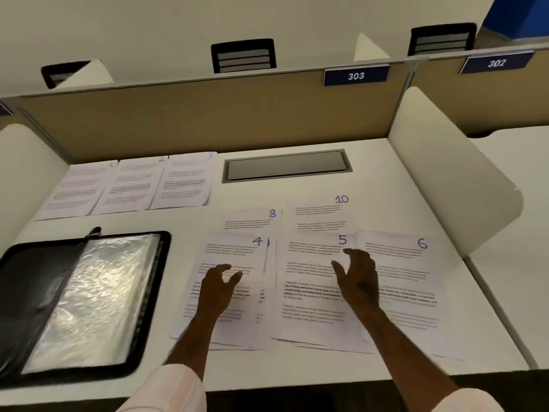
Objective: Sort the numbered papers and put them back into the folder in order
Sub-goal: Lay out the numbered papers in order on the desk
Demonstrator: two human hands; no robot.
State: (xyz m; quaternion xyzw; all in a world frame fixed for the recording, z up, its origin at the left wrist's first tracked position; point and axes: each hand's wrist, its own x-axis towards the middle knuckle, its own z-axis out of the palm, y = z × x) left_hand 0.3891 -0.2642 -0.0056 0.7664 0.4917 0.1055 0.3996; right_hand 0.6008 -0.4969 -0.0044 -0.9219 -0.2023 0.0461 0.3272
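Printed sheets with blue handwritten numbers lie on a white desk (pixel 371 179). Papers 1 (pixel 80 188), 2 (pixel 130 185) and 3 (pixel 185 179) form a row at the back left. Paper 4 (pixel 234 254), paper 5 (pixel 306 263) and paper 6 (pixel 410 263) lie side by side in front, partly covering paper 8 (pixel 252 221) and paper 10 (pixel 320 212). An open black folder (pixel 89 292) with clear plastic sleeves lies at the left. My left hand (pixel 218 288) hovers over paper 4, fingers spread. My right hand (pixel 358 278) is over the seam between papers 5 and 6, holding nothing.
A grey cable hatch (pixel 286 165) is set into the desk's back. A tan partition (pixel 208 114) with a "303" label (pixel 356 75) closes the rear. White side dividers (pixel 445 173) stand left and right. More sheet edges show under papers 4 and 5.
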